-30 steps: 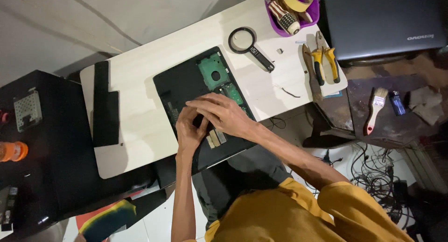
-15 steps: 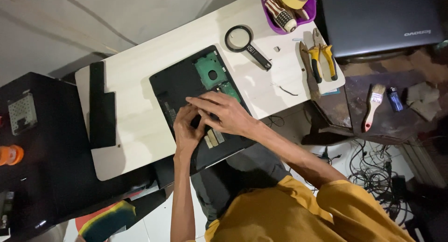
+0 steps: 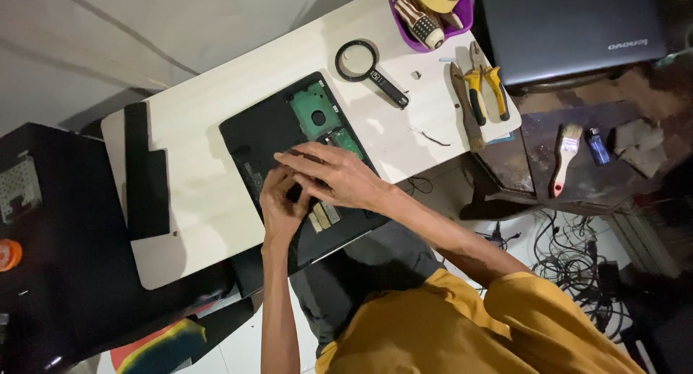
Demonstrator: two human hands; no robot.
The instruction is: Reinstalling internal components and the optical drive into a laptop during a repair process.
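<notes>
A black laptop (image 3: 263,132) lies bottom-up on the white table (image 3: 209,103), its cover off and a green circuit board (image 3: 314,112) exposed. My left hand (image 3: 278,206) rests on the laptop's middle with curled fingers; what is under them is hidden. My right hand (image 3: 338,177) lies across the laptop just right of it, fingers stretched out flat toward the left, touching the left fingertips. Small silver parts (image 3: 323,215) show just below my right hand.
A black battery bar (image 3: 146,172) lies at the table's left. A magnifying glass (image 3: 369,69), yellow-handled pliers (image 3: 487,92) and a purple tray (image 3: 462,20) of tape rolls sit at the right. Beyond are a closed laptop (image 3: 570,27), a brush (image 3: 563,157) and floor cables (image 3: 570,251).
Both hands stay on the laptop; the right fingers have crept slightly left over it. The view has shifted a little.
</notes>
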